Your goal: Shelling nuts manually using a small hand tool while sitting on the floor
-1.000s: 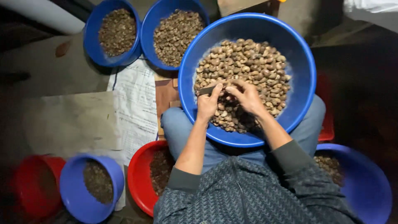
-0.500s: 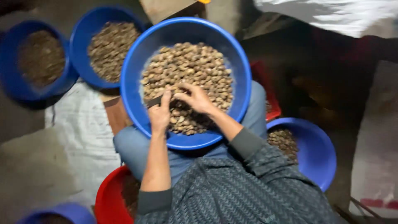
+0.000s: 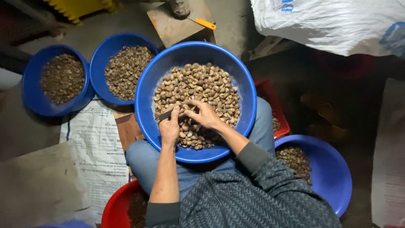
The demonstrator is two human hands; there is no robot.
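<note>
- On the lap, a big blue basin (image 3: pixel 145 90) sits heaped with brown nuts (image 3: pixel 198 90), both hands meeting over the near side of the pile.
- Left hand (image 3: pixel 169 127) has its grip closed round a small dark knife (image 3: pixel 165 114), blade pointing left across the pile.
- Right hand (image 3: pixel 205 115) has fingers pressed together, pinching what seems to be a single nut right beside the blade; the nut itself is mostly hidden.
- Step in hand, as I judge it: working one nut with the knife, peeling or scraping. The next move likely calls for a short, controlled stroke with the thumb kept off the edge.
- Nuts look curved, kidney-shaped, matt, mottled tan and brown; they would roll and slip easily.
- Basins are smooth, glossy plastic with rounded rims.
- Two smaller blue bowls (image 3: pixel 90 80) to the left hold darker, finer pieces.
- Red bowl (image 3: pixel 116 209) near the left knee, another blue bowl (image 3: pixel 333 177) to the right, both partly filled.
- Printed paper (image 3: pixel 95 147) lies flat on the floor; white woven sack (image 3: pixel 337 25) beyond.
</note>
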